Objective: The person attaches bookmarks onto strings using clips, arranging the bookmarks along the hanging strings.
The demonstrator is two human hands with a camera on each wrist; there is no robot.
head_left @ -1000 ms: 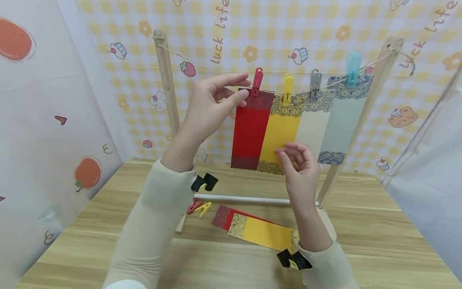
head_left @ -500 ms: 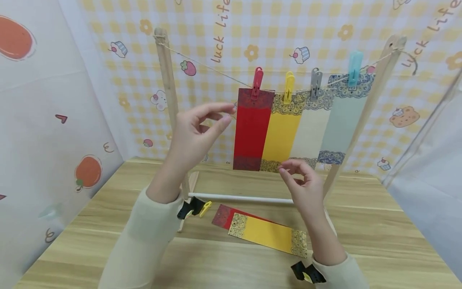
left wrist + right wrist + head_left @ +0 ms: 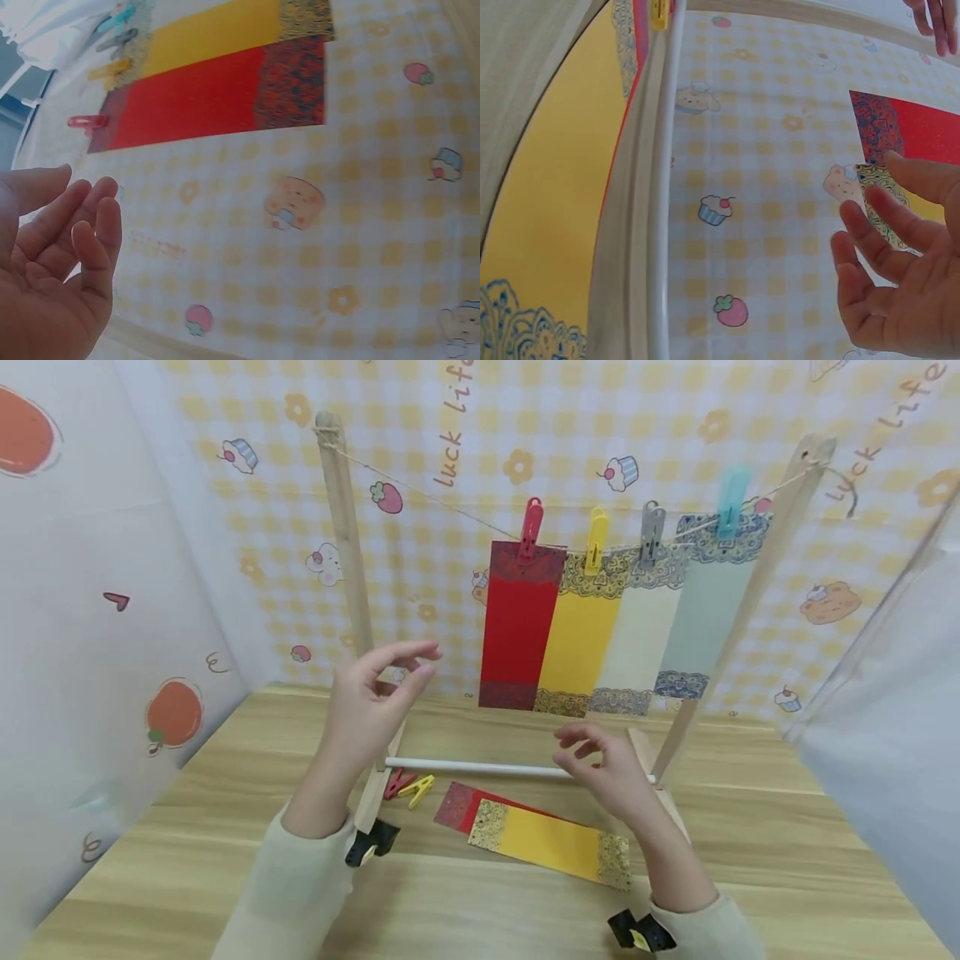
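Note:
A string between two wooden posts carries a red strip (image 3: pixel 519 625), a yellow strip (image 3: pixel 579 643), a cream strip (image 3: pixel 637 643) and a pale blue strip (image 3: pixel 705 618), each under a peg of its own colour, such as the red peg (image 3: pixel 532 529). My left hand (image 3: pixel 375 702) hovers empty with relaxed fingers, left of the red strip. My right hand (image 3: pixel 603 768) hangs empty and loosely curled over the white bottom rod (image 3: pixel 480 767). On the table lie a loose yellow strip (image 3: pixel 551 852) over a red strip (image 3: pixel 457 806), and a red peg (image 3: pixel 395 782) beside a yellow peg (image 3: pixel 417 790).
The wooden table (image 3: pixel 787 860) is walled by patterned sheets behind and to the left, and by a clear sheet (image 3: pixel 885 693) on the right. The rack's left post (image 3: pixel 348 552) and right post (image 3: pixel 742 610) lean outward from their feet.
Both hands have dropped away from the hanging strips: the left let go near the red peg and moved down-left, the right sank from the yellow strip to the rod.

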